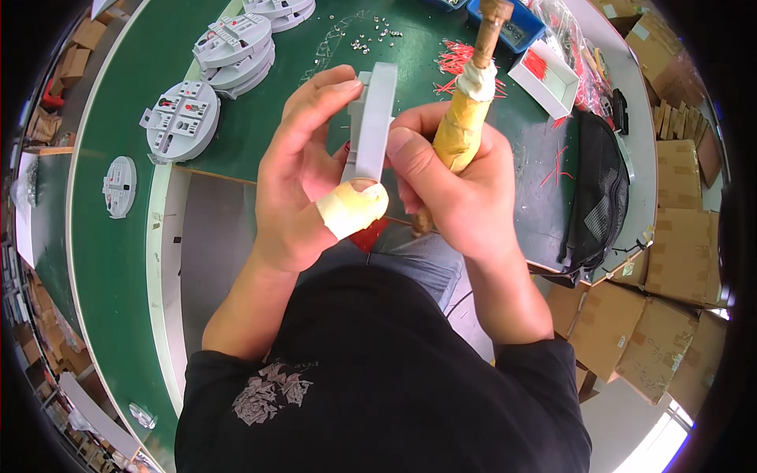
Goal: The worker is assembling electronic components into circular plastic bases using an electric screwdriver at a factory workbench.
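Grey disc: I hold it on edge in front of me, above the near edge of the green table. My left hand grips it from the left, the thumb, wrapped in yellow, at its near end and the bent fingers against its left side, so the disc sits pinched between them. My right hand is curled around a yellow-wrapped tool that slants away to a brown far end. The right thumb and forefinger are drawn close together just beside the disc's right face; I cannot tell whether they touch it or pinch something small.

To the far left stand stacked grey discs, and another pile lies nearer. Small metal bits are scattered on the far side. Farther right are a heap of red wires, a blue tray and a white box holding red pieces. A black bag lies along the right edge.
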A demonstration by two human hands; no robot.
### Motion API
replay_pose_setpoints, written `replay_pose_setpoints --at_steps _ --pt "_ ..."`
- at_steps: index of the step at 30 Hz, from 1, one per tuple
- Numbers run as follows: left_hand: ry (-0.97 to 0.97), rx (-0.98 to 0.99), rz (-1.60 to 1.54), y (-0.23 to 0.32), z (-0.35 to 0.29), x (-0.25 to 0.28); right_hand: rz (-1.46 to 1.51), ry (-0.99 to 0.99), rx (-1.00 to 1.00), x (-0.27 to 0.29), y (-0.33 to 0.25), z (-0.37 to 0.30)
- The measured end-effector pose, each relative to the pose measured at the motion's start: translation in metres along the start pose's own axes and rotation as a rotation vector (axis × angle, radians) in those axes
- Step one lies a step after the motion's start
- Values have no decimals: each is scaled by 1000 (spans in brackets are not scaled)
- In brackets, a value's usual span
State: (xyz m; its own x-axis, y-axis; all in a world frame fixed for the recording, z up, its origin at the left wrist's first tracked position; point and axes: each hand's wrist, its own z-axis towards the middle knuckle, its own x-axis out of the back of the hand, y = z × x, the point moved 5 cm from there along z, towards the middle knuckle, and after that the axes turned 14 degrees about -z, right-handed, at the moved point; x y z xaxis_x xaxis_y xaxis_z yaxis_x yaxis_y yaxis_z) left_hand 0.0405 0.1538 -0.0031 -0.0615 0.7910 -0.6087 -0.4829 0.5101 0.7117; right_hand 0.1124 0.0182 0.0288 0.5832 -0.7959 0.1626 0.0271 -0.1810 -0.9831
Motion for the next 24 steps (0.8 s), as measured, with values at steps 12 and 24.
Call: replay_pose_setpoints --at_steps 12,24 --pt "-20 190 44 5 -10 7 -564 -144 218 13 -17 12" --pt "132 293 -530 0 -20 33 -363 -174 173 4 1 0"
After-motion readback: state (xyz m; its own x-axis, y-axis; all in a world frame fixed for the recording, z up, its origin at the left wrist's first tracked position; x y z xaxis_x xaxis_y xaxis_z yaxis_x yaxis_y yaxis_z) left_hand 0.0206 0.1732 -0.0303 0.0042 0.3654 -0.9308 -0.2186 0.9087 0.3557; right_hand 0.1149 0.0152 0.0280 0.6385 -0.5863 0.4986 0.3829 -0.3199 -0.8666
